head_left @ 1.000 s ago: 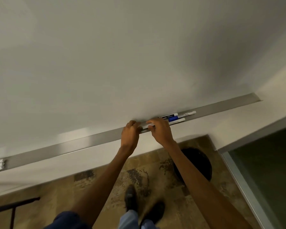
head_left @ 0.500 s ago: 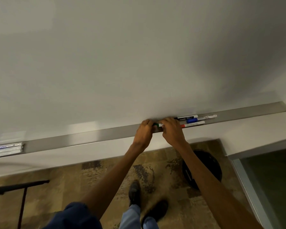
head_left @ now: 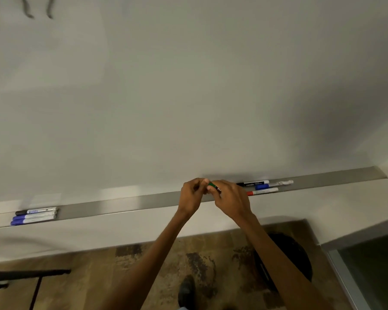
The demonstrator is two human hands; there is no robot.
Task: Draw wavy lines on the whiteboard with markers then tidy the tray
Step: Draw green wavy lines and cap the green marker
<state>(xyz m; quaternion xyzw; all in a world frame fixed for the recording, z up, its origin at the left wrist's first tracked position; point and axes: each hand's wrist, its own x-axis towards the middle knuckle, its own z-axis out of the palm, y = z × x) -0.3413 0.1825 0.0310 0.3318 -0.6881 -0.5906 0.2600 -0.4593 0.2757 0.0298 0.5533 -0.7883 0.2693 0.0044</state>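
Green-banded black marker (head_left: pixel 215 187) pinched between left hand (head_left: pixel 192 194) and right hand (head_left: pixel 232 199); both grasping it.

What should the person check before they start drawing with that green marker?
1. Green marker is held in both hands, left hand and right hand: ok.
2. Cap is off: cannot tell, fingers cover the ends.
3. Whiteboard has bare space above the hands: ok.
4. Wavy lines already drawn at top left, so pick another spot: ok.
5. Other markers lie on the tray, three at left, the rest at right: ok.
6. Marker tip points at the board: cannot tell.
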